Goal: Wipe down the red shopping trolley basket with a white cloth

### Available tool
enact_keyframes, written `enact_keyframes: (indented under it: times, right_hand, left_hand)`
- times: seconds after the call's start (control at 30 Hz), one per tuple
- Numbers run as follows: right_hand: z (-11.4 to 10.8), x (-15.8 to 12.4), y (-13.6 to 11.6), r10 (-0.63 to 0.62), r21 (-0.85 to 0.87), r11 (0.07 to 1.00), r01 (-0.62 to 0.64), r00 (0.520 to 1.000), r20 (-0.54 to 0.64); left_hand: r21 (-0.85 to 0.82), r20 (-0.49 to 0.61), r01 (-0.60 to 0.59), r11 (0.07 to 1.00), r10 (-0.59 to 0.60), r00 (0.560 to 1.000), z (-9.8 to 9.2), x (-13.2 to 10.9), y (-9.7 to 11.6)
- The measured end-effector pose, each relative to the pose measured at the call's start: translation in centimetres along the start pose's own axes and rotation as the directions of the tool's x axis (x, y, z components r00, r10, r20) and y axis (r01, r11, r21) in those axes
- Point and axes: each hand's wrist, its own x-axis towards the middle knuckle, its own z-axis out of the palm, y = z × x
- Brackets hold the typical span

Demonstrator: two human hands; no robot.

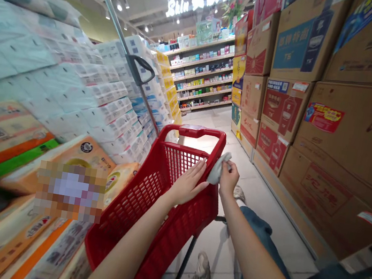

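Observation:
A red plastic shopping basket (146, 209) on a wheeled frame stands tilted in the aisle in front of me. My left hand (187, 185) lies flat on its right rim with the fingers stretched out. My right hand (228, 177) is closed on a pale grey cloth (217, 168) and presses it against the basket's rim just below the red handle (204, 133). The basket's long metal pull handle (141, 67) rises up to the left.
Stacked packs of tissue paper (73, 87) line the left side, with orange packs (71, 163) close by. Brown cardboard cartons (352, 124) are stacked along the right. The tiled aisle (211, 115) runs ahead to shelves of goods (203, 80). My jeans and shoes show below.

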Motion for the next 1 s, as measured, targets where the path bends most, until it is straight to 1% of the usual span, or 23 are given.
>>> enact_keyframes:
  times: [0.07,0.13,0.17,0.23,0.3,0.37,0.43,0.47,0.53,0.6,0.67,0.73,0.77,0.83,0.93,1.0]
  right_hand:
    - [1.3,0.9,-1.1,-0.059,-0.016,0.998,0.059,0.998,0.003]
    - [1.9,0.6,-1.2,-0.105,-0.046,0.993,0.107,0.994,0.027]
    - [1.8,-0.1,-0.7,-0.124,-0.062,0.990,0.127,0.991,0.046]
    - [1.1,-2.4,1.3,-0.132,-0.081,0.987,0.138,0.988,0.081]
    - [-0.3,-5.1,4.2,-0.064,-0.095,0.993,0.071,0.995,0.076]
    - [-1.6,-7.4,6.8,0.045,-0.116,0.992,-0.041,0.998,0.031]
    - [-2.4,-8.4,8.1,0.128,-0.123,0.984,-0.128,0.992,-0.005]
    - [-2.4,-8.3,8.1,0.140,-0.110,0.984,-0.139,0.990,-0.001]
    - [-1.5,-6.8,6.7,0.111,-0.057,0.992,-0.109,0.993,0.044]
    - [-0.1,-4.5,4.2,0.032,0.001,0.999,-0.032,0.995,0.095]
    - [1.4,-2.4,2.1,-0.048,0.037,0.998,0.044,0.992,0.118]
    - [2.0,-1.6,1.3,-0.097,0.057,0.994,0.090,0.985,0.144]
    - [1.9,-1.9,1.6,-0.104,0.063,0.993,0.095,0.981,0.164]
    - [0.8,-3.4,3.3,-0.072,0.057,0.996,0.061,0.977,0.199]
    - [-1.6,-6.2,6.4,0.046,-0.007,0.999,-0.045,0.979,0.197]
    - [-2.3,-7.0,7.0,0.094,-0.041,0.995,-0.088,0.977,0.193]
  left_hand:
    - [-0.062,-0.036,-0.012,0.998,0.010,0.999,0.9,1.2,-0.5]
    - [-0.120,-0.074,-0.018,0.993,0.009,0.997,1.6,1.6,-0.5]
    - [-0.142,-0.093,-0.017,0.990,0.004,0.996,1.8,1.7,-0.4]
    - [-0.154,-0.105,-0.030,0.988,0.013,0.994,2.1,1.6,-0.2]
    - [-0.140,-0.101,-0.047,0.989,0.033,0.994,2.1,1.4,-0.1]
    - [-0.111,-0.102,-0.054,0.992,0.043,0.994,2.0,1.4,0.0]
    - [-0.077,-0.109,-0.053,0.996,0.045,0.993,1.9,1.4,0.0]
    - [-0.061,-0.112,-0.054,0.997,0.047,0.993,2.0,1.4,0.0]
    - [-0.037,-0.117,-0.059,0.998,0.055,0.992,2.0,1.3,0.0]
    - [-0.027,-0.120,-0.069,0.997,0.065,0.991,2.1,1.3,0.1]
    - [-0.028,-0.123,-0.074,0.997,0.071,0.990,2.2,1.2,0.1]
    - [-0.035,-0.123,-0.075,0.997,0.070,0.990,2.2,1.1,0.2]
    - [-0.041,-0.122,-0.076,0.996,0.071,0.990,2.1,1.0,0.2]
    - [-0.057,-0.122,-0.079,0.995,0.071,0.990,2.0,1.0,0.2]
    - [-0.081,-0.126,-0.078,0.994,0.068,0.990,1.9,0.9,0.3]
    - [-0.091,-0.129,-0.078,0.993,0.066,0.989,1.9,0.9,0.3]
